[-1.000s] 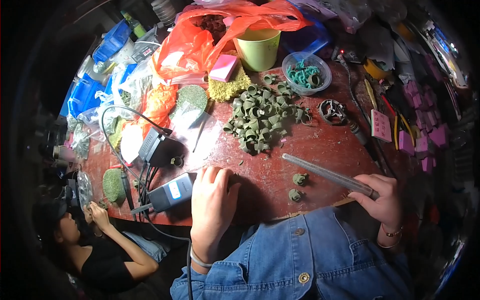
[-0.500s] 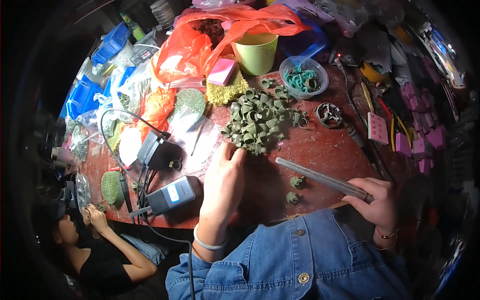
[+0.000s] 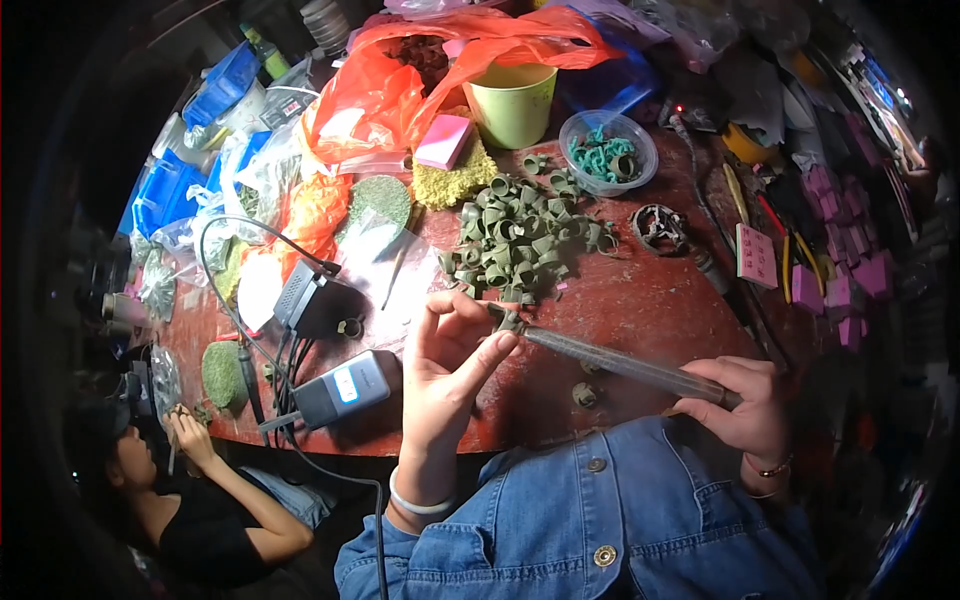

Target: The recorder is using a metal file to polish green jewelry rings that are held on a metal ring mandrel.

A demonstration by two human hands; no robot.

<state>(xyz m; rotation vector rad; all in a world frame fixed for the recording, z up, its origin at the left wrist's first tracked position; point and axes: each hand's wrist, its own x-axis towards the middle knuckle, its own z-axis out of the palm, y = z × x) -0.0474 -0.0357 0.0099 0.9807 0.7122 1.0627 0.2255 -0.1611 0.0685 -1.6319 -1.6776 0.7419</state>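
My left hand (image 3: pixel 450 365) pinches a small olive-green piece (image 3: pixel 508 318) between thumb and fingers, against the tip of a long grey rod (image 3: pixel 620 358). My right hand (image 3: pixel 740 405) is closed around the rod's other end. Beyond my left hand lies a pile of similar hollow green pieces (image 3: pixel 510 235). Under the rod are small crumpled green pieces (image 3: pixel 583 393), one partly hidden. Left of my left hand lies a grey electronic device (image 3: pixel 355 385) with a lit screen and cables.
A green cup (image 3: pixel 510 105), red bag (image 3: pixel 360 110), tub of teal strands (image 3: pixel 610 155), pliers (image 3: pixel 805 270), pink blocks (image 3: pixel 850 280), blue bins (image 3: pixel 165 195) and a black adapter (image 3: pixel 305 295) crowd the table (image 3: pixel 660 310). A co-worker (image 3: pixel 190 500) works at lower left.
My left hand has left the device, reached toward the pile, and now holds a piece at the rod's tip. My right hand and rod have shifted slightly left.
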